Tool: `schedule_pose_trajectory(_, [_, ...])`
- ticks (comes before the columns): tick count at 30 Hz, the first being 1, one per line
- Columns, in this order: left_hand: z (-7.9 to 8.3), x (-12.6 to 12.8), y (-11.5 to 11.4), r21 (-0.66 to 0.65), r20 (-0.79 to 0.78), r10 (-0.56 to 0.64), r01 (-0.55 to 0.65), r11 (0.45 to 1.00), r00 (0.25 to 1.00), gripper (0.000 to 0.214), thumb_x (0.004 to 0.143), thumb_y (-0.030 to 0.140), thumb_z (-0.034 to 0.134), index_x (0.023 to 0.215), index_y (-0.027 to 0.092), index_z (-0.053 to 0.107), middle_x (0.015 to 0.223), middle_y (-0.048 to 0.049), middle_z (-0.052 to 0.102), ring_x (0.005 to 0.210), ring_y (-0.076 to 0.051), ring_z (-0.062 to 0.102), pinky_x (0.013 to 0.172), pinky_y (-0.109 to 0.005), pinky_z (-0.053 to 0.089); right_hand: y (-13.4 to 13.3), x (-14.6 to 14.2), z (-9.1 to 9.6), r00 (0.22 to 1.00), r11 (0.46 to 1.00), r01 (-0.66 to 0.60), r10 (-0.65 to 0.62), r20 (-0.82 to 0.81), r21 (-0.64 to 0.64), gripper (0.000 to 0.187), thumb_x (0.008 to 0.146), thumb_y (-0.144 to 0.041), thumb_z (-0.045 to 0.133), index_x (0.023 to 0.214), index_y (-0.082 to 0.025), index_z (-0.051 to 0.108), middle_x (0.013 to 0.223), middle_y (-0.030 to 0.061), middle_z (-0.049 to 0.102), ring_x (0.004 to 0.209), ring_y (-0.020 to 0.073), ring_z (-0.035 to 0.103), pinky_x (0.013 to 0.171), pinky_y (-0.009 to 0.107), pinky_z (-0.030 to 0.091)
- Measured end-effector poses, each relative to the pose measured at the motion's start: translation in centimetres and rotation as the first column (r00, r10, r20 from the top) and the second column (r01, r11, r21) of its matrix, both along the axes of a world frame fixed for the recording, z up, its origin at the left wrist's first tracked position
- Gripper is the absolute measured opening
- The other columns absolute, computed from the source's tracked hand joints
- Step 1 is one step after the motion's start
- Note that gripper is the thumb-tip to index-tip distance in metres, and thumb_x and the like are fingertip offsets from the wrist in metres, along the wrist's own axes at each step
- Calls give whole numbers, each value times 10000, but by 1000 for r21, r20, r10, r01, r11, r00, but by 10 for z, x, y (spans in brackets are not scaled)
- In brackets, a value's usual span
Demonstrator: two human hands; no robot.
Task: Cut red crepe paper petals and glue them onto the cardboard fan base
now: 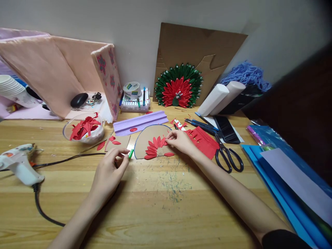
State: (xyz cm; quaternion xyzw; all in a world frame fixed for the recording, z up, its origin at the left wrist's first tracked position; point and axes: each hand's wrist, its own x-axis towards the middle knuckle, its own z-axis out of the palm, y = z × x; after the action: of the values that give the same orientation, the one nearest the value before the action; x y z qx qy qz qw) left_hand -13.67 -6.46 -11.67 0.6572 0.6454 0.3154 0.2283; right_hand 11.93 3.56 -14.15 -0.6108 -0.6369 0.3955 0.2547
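On the table lies a cardboard half-circle (145,138) with a blue outlined edge. Red paper petals (153,148) fan out over its lower middle. Thumb and fingers of my right hand (180,141) pinch together at the right side of this fan, on a red petal (163,142) that is partly hidden by the fingertips. My left hand (112,166), just left of the cardboard, grips a green marker (131,153); only its green end shows. Loose red petals (116,142) lie on a cardboard scrap behind my left hand.
A glue gun (22,164) with its cord lies at left, near a bowl of red scraps (85,128). Black-handled scissors (229,159), red paper (204,141) and a phone (227,129) are at right. Behind stands a cardboard panel (181,45) bearing a green-and-red peacock (178,86).
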Motion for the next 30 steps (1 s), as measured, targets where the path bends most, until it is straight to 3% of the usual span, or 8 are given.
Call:
schedule_pose_trajectory(7, [1, 1, -1, 11, -10, -18, 18, 1000, 1000, 176, 852, 316, 500, 941, 214, 612, 905, -27, 625, 794, -167, 579, 692, -280, 455, -6, 4, -2, 995, 997, -73, 74, -71, 7, 61, 715, -195, 647, 721, -155, 602, 651, 21, 665, 576, 116, 599, 528, 213, 446])
schedule_pose_trajectory(16, [1, 4, -3, -5, -1, -25, 25, 1000, 1000, 157, 852, 300, 505, 940, 220, 606, 915, -19, 617, 784, -155, 576, 683, -268, 447, -15, 4, 4, 996, 1000, -24, 23, -86, -12, 47, 711, -180, 624, 736, -142, 636, 702, 35, 671, 620, 129, 608, 571, 233, 454])
schedule_pose_trajectory(24, [3, 4, -5, -1, -11, -25, 25, 1000, 1000, 152, 849, 292, 503, 933, 221, 607, 897, -18, 616, 777, -159, 570, 670, -267, 442, -8, 5, 2, 997, 999, -32, 33, -64, 9, 55, 655, -179, 661, 688, -146, 633, 662, 24, 643, 614, 129, 583, 552, 228, 439])
schedule_pose_trajectory(30, [5, 5, -6, -2, -18, -35, 35, 999, 999, 176, 854, 321, 489, 938, 220, 606, 899, -30, 616, 774, -166, 575, 670, -278, 451, -2, 2, 4, 995, 997, -61, 58, -77, -50, 50, 629, -104, 641, 652, -142, 619, 626, 18, 639, 584, 118, 588, 545, 215, 455])
